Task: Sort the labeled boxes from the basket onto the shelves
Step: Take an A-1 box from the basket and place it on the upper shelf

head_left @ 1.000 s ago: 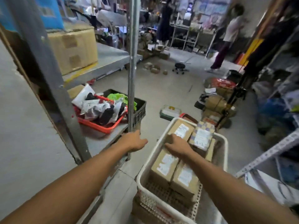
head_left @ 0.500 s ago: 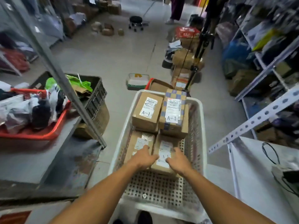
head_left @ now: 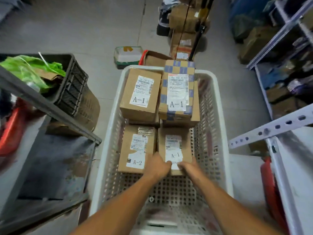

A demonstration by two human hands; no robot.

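Note:
A white perforated basket (head_left: 218,133) stands on the floor in front of me with several labeled cardboard boxes in it. The near right box (head_left: 174,143) is marked A-1. My left hand (head_left: 156,166) grips its near left edge and my right hand (head_left: 188,167) grips its near right corner. Beside it on the left lies a box marked A-2 (head_left: 137,148). Two more A-1 boxes sit higher at the far end: a plain one (head_left: 140,94) and a blue-checked one (head_left: 178,89).
A grey metal shelf (head_left: 50,160) is on my left, carrying a black crate (head_left: 74,89) with green plastic and a red tray (head_left: 10,131). A white shelf (head_left: 294,167) with a perforated brace (head_left: 271,131) is on my right. Cardboard boxes (head_left: 183,22) stand on the floor beyond the basket.
My view has tilted down over the basket. Both hands have moved right onto the near right A-1 box and taken hold of its near end; earlier the left hand was by the shelf post.

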